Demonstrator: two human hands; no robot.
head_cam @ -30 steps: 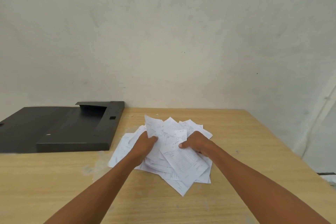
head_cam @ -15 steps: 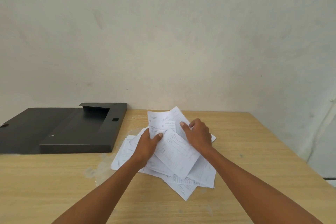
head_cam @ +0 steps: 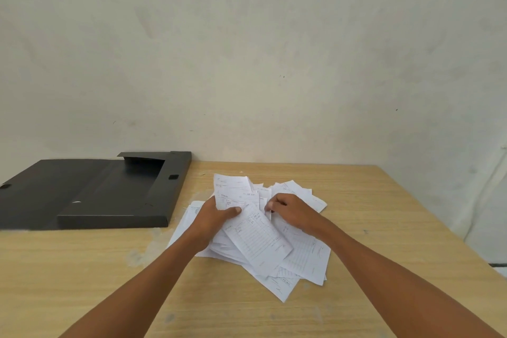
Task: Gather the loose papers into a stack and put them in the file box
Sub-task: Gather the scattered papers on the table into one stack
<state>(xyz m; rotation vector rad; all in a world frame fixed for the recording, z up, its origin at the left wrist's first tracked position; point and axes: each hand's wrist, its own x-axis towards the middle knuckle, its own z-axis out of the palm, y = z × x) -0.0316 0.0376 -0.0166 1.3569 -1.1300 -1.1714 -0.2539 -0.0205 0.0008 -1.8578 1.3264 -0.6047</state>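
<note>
A loose heap of white printed papers (head_cam: 258, 244) lies fanned out in the middle of the wooden table (head_cam: 384, 214). My left hand (head_cam: 216, 217) grips a bunch of sheets at the heap's left side, thumb on top, with one sheet sticking up behind it. My right hand (head_cam: 290, 210) rests on the papers just to the right, fingers curled onto a sheet's edge. The black file box (head_cam: 109, 192) lies open and flat on the table's far left, its tray empty, about a hand's width from the heap.
A plain pale wall (head_cam: 247, 49) stands right behind the table. The table's right edge runs diagonally at the right, with the floor beyond it. Pale scuff marks show on the wood near the box's front corner.
My right hand has slid from the upper sheets down and right onto the pile. The top sheets have shifted, and the left hand's bunch has stayed in its grip.
</note>
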